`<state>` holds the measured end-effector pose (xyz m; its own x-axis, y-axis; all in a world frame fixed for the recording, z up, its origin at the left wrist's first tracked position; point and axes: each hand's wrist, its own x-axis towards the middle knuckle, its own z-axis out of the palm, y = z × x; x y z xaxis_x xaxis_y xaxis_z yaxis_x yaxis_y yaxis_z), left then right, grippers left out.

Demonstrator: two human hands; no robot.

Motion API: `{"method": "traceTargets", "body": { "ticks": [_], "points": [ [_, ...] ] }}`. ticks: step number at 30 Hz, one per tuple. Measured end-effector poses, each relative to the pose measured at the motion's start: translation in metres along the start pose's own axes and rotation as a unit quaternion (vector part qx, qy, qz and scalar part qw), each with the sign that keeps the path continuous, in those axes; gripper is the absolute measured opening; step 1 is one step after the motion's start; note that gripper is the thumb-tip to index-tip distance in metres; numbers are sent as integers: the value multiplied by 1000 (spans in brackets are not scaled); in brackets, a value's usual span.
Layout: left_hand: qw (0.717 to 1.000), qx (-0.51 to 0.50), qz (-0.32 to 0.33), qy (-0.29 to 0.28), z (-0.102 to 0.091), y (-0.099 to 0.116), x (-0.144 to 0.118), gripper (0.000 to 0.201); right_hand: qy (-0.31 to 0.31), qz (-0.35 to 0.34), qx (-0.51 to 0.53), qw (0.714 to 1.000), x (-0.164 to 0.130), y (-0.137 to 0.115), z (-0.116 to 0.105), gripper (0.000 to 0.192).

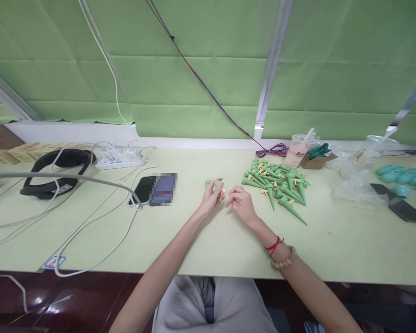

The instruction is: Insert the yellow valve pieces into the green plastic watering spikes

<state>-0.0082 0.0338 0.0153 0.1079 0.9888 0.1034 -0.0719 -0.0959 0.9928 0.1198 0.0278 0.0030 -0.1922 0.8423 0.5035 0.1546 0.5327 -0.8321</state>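
My left hand (212, 198) is closed around a green plastic watering spike (207, 183) with a small yellow valve (223, 191); most of the spike is hidden by my fingers. Just to its right, my right hand (241, 203) has its fingers curled together, a small gap away from the left. Whether anything tiny sits in that pinch cannot be made out. Beyond my right hand lies a heap of green watering spikes (280, 180), many fitted with yellow valves, their pointed ends facing various ways.
Two phones (143, 190) lie left of my hands. Further left are a black headset (57, 171), a white power strip (120, 158) and looping white cables (100, 259). On the right are drink cups (294, 150), a small cardboard box (317, 160), plastic bags, teal bulbs (400, 175) and another phone (400, 203).
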Motion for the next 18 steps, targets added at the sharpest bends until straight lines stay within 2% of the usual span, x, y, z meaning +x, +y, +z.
{"method": "traceTargets", "body": {
  "ticks": [2,5,9,11,15,18],
  "points": [
    [1000,5,5,5,-3,1,2,46,-5,1,-9,1000,-1,3,0,20],
    [1000,13,14,9,-5,0,3,43,14,45,20,999,0,5,2,8],
    [1000,19,21,1,-2,-3,2,43,17,128,93,987,3,5,1,22],
    [1000,19,22,-1,0,-5,2,44,8,127,96,987,3,4,-1,24],
    [999,23,26,3,0,-7,2,44,30,111,76,990,3,3,-5,25],
    [999,29,33,1,-1,-8,2,42,15,122,69,990,2,5,-4,26]
  ]
}}
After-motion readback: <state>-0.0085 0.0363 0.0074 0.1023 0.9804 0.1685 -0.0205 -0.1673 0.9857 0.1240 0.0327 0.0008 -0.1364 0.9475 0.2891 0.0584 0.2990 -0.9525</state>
